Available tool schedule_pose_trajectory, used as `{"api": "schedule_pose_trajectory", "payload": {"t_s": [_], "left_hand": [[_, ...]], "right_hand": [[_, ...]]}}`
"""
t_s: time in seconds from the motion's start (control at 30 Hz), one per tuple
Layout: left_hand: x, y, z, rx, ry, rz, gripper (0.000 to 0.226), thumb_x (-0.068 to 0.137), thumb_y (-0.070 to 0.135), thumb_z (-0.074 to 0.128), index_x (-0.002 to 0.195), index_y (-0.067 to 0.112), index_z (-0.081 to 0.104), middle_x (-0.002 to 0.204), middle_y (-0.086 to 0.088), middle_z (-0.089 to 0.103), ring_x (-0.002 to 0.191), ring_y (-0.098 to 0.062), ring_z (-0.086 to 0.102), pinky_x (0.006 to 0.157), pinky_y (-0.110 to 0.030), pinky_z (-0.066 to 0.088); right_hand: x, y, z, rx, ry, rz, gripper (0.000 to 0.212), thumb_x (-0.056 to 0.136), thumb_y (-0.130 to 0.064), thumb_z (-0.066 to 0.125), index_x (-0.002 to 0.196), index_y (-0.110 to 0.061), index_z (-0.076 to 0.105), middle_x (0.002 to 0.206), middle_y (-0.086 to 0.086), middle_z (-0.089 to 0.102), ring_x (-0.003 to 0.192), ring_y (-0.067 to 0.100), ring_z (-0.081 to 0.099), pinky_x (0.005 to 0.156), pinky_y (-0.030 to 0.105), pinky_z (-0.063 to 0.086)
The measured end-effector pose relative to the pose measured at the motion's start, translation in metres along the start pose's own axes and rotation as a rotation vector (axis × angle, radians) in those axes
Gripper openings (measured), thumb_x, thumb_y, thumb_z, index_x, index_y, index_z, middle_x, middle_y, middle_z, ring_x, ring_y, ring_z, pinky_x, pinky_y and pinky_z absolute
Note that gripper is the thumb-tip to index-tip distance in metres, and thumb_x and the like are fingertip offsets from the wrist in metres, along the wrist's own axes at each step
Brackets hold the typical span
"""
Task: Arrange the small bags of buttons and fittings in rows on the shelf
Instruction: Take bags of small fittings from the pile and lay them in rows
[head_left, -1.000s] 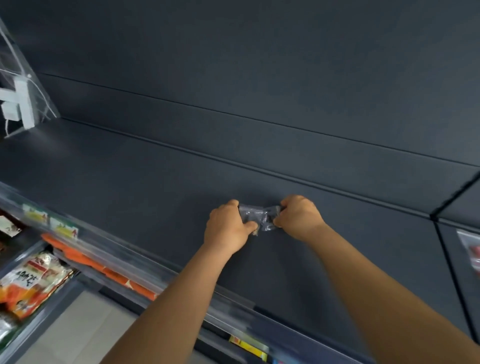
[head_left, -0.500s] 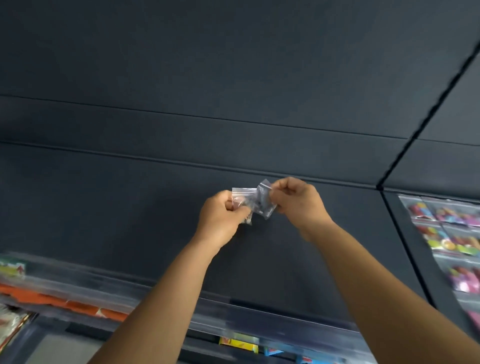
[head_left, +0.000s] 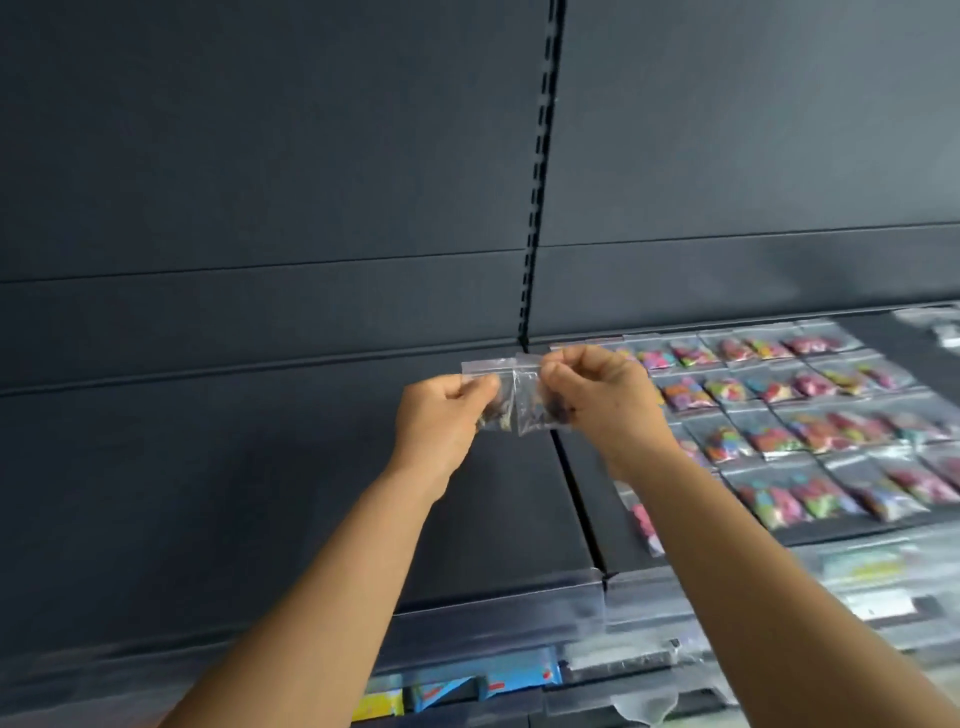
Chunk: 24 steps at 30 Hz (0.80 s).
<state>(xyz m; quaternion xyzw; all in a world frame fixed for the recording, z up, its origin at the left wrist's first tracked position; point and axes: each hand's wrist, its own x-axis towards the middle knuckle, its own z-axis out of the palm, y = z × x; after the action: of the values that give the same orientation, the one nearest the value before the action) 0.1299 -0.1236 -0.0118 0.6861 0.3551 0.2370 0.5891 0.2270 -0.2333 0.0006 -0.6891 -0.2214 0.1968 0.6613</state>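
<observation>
Change: I turned toward the shelf (head_left: 587, 499); rows of bags (head_left: 810, 415) now show.
Hands: left hand (head_left: 441, 415) pinches one bag (head_left: 491, 400), right hand (head_left: 608, 400) pinches another bag (head_left: 535, 405).
Next: probably add them to rows.

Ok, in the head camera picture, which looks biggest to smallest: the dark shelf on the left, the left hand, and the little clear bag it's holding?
1. Dark shelf: by far the biggest.
2. Left hand.
3. Clear bag: smallest, though the fingers hide part of it.

The hand and bag are about equally near the camera, so that comparison is fair.

Dark shelf (head_left: 260, 493), rows of colourful small bags (head_left: 810, 415) at right
</observation>
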Motion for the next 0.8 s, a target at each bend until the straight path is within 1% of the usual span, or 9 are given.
{"api": "schedule_pose_trajectory", "payload": {"t_s": [0.1,0.2,0.3,0.37,0.43,0.53,0.6,0.7,0.8], "left_hand": [[-0.022,0.016,0.058,0.026,-0.142,0.036,0.024,0.088,0.033,0.062,0.076,0.017,0.074,0.083,-0.005,0.07,0.073,-0.013,0.054,0.077,-0.036,0.052],[-0.044,0.032,0.115,0.058,-0.243,0.088,0.033,0.092,0.035,0.057,0.086,0.006,0.072,0.081,-0.008,0.063,0.074,-0.015,0.051,0.068,-0.029,0.045],[-0.065,0.047,0.171,0.096,-0.31,0.148,0.029,0.093,0.034,0.056,0.08,0.014,0.073,0.083,-0.012,0.07,0.076,-0.022,0.06,0.075,-0.033,0.049],[-0.078,0.055,0.206,0.086,-0.353,0.18,0.024,0.092,0.032,0.057,0.082,0.016,0.072,0.087,-0.008,0.073,0.085,-0.024,0.067,0.081,-0.037,0.052],[-0.09,0.061,0.241,0.073,-0.411,0.203,0.019,0.091,0.031,0.06,0.088,0.015,0.071,0.087,-0.003,0.073,0.084,-0.018,0.067,0.078,-0.034,0.054],[-0.107,0.064,0.288,0.069,-0.506,0.239,0.005,0.089,0.02,0.063,0.089,0.021,0.068,0.083,0.007,0.07,0.067,0.002,0.063,0.062,-0.016,0.051],[-0.116,0.065,0.318,0.063,-0.546,0.247,0.011,0.089,0.012,0.063,0.086,0.022,0.066,0.079,0.006,0.068,0.064,-0.002,0.061,0.063,-0.019,0.049],[-0.129,0.066,0.356,0.057,-0.579,0.25,0.012,0.089,0.012,0.064,0.082,0.022,0.066,0.075,0.001,0.067,0.068,-0.012,0.059,0.068,-0.028,0.051],[-0.14,0.072,0.39,0.06,-0.619,0.275,0.008,0.09,0.018,0.062,0.088,0.023,0.067,0.08,0.005,0.068,0.069,-0.006,0.059,0.067,-0.02,0.05]], "right_hand": [[-0.009,0.001,-0.06,-0.009,0.065,0.004,0.024,0.088,-0.009,0.062,0.067,-0.018,0.065,0.063,0.0,0.065,0.063,0.017,0.057,0.061,0.028,0.047],[-0.022,0.001,-0.121,-0.032,0.106,0.019,0.019,0.088,-0.013,0.063,0.07,-0.018,0.065,0.068,0.002,0.066,0.065,0.014,0.058,0.06,0.025,0.046],[-0.035,-0.001,-0.18,-0.008,0.171,-0.003,0.015,0.088,-0.009,0.063,0.073,-0.012,0.063,0.066,0.003,0.064,0.061,0.013,0.056,0.058,0.023,0.047],[-0.043,-0.003,-0.217,-0.011,0.249,-0.015,0.016,0.087,-0.007,0.062,0.072,-0.011,0.062,0.062,0.001,0.062,0.057,0.012,0.053,0.056,0.023,0.047],[-0.051,-0.003,-0.253,0.001,0.331,-0.022,0.015,0.087,-0.006,0.062,0.072,-0.009,0.061,0.059,0.002,0.06,0.052,0.012,0.052,0.053,0.023,0.046],[-0.063,-0.001,-0.304,0.027,0.451,-0.03,0.016,0.086,-0.004,0.062,0.071,-0.01,0.061,0.055,0.001,0.059,0.049,0.012,0.05,0.049,0.024,0.045],[-0.072,-0.001,-0.336,0.049,0.518,-0.041,0.018,0.086,-0.003,0.062,0.07,-0.011,0.061,0.055,0.001,0.059,0.048,0.011,0.05,0.049,0.024,0.044],[-0.084,0.0,-0.377,0.028,0.587,-0.053,0.017,0.086,-0.003,0.061,0.071,-0.011,0.061,0.059,0.003,0.059,0.054,0.015,0.051,0.056,0.03,0.045],[-0.092,0.001,-0.409,0.044,0.625,-0.055,0.02,0.087,-0.004,0.061,0.07,-0.014,0.061,0.061,0.003,0.06,0.061,0.021,0.054,0.064,0.037,0.05]]}}
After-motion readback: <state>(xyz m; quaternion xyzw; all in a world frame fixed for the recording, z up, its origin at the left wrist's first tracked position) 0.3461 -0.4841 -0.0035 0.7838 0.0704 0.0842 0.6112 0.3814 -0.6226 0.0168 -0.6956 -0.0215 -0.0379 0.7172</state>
